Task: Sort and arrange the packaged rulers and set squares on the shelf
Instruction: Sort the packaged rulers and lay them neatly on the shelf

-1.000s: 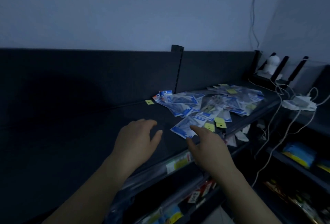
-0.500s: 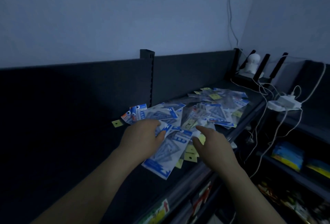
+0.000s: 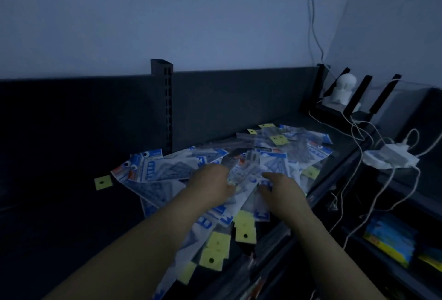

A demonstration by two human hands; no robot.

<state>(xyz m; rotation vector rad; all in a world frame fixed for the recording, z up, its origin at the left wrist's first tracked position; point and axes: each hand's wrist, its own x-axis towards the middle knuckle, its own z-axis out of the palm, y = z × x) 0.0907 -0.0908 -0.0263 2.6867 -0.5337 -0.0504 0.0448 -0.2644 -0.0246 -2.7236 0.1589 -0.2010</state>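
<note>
The left hand [image 3: 210,183] and the right hand [image 3: 281,186] are resting side by side on the pile of packets [image 3: 167,173], fingers bending downward; whether either is gripping one cannot be told. The pile is lying spread across the dark shelf [image 3: 71,216], with a white power strip [image 3: 392,158] sitting to its right.

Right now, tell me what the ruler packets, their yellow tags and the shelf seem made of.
Ruler packets: thin clear plastic sleeves, glossy, by the sheen and contents showing through. Yellow tags: matt paper or card, each with a punched hole. Shelf: dark, matt, probably painted metal, judging by its slotted upright.
</note>
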